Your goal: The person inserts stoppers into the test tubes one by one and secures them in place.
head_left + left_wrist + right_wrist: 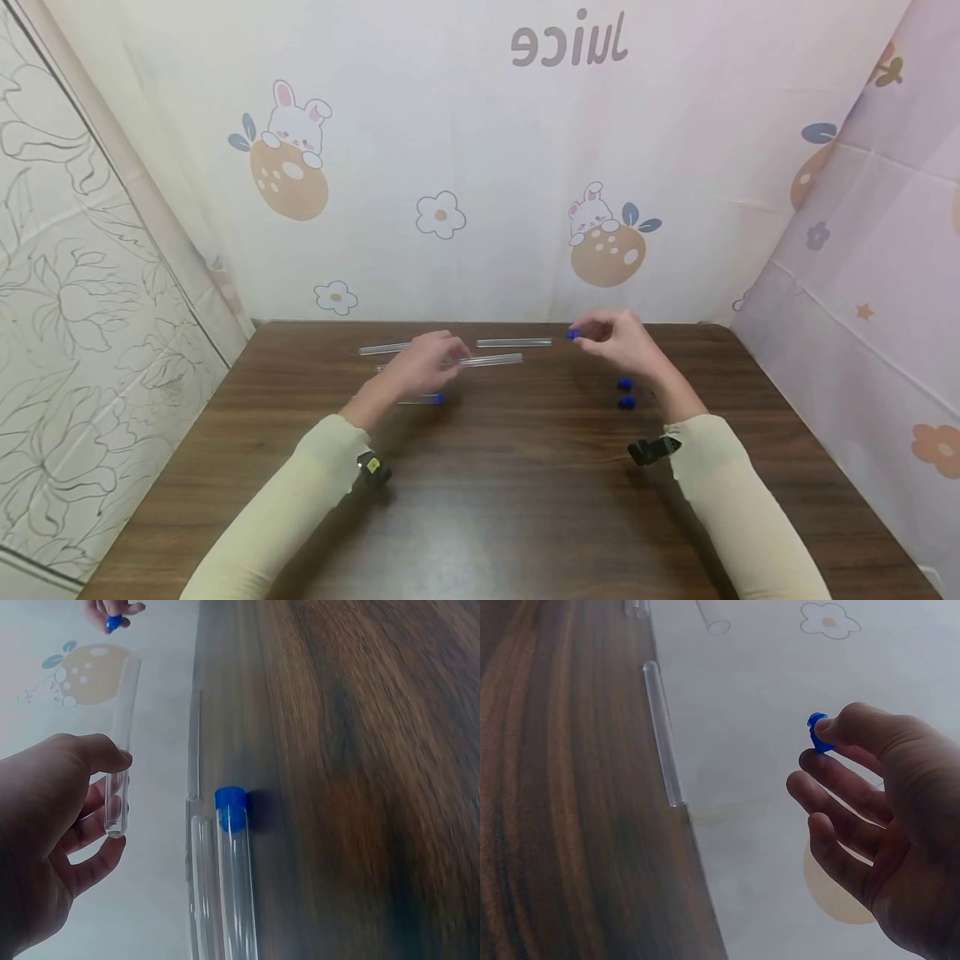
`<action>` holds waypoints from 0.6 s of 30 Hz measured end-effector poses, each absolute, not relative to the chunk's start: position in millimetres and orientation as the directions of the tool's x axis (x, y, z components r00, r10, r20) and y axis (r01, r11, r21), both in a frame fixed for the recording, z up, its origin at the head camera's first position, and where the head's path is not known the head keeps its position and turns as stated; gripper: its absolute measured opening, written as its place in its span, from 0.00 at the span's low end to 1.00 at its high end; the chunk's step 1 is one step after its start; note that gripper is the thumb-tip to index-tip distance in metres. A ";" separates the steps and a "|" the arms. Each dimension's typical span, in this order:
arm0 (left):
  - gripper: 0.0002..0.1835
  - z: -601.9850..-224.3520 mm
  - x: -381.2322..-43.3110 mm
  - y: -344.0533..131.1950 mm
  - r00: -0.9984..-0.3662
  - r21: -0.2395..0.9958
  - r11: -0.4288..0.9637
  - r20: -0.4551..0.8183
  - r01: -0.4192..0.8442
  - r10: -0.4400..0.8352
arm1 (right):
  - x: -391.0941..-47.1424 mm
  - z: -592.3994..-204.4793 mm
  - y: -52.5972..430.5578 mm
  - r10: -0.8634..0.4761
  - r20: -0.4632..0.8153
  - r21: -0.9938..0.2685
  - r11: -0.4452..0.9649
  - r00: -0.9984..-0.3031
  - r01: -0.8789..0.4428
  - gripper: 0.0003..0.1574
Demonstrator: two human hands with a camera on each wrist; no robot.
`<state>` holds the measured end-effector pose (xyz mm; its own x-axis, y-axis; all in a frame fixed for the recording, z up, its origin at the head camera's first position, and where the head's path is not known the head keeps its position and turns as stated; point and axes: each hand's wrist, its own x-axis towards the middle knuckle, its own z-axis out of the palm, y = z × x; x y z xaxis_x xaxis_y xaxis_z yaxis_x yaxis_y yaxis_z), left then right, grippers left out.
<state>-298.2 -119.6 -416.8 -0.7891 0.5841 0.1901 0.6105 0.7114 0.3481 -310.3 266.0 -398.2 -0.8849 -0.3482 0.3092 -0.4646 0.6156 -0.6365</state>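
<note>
My left hand [426,365] holds a clear test tube [124,712] between thumb and fingers. The tube is raised off the table, its uncapped end pointing right toward the other hand. In my right hand [621,343], thumb and fingertips pinch a small blue cap [819,733], apart from the tube. Beneath the left forearm lies a test tube with a blue cap on its end [235,877]. More uncapped tubes lie near the back edge, one [513,342] between the hands and another [382,349] partly hidden behind the left hand.
Two loose blue caps [626,402] lie on the brown wooden table [495,483] beside the right wrist. A printed curtain [450,150] hangs directly behind the table's back edge. Dark wrist cameras [652,450] sit at both cuffs.
</note>
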 end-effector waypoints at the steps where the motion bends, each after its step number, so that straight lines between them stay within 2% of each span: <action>1: 0.11 -416.4 -297.9 -121.2 -0.788 0.345 0.711 0.192 0.612 0.585 | -309.8 -399.1 266.6 -0.348 0.306 -0.643 0.611 -0.886 -0.462 0.10; 9: 0.11 -413.4 -294.5 -134.9 -0.794 0.331 0.724 0.199 0.606 0.574 | -306.3 -403.1 269.0 -0.334 0.286 -0.666 0.604 -0.898 -0.437 0.10; 18: 0.09 -412.3 -294.6 -148.6 -0.766 0.292 0.708 0.245 0.643 0.595 | -299.0 -407.1 268.4 -0.351 0.312 -0.696 0.548 -0.883 -0.464 0.09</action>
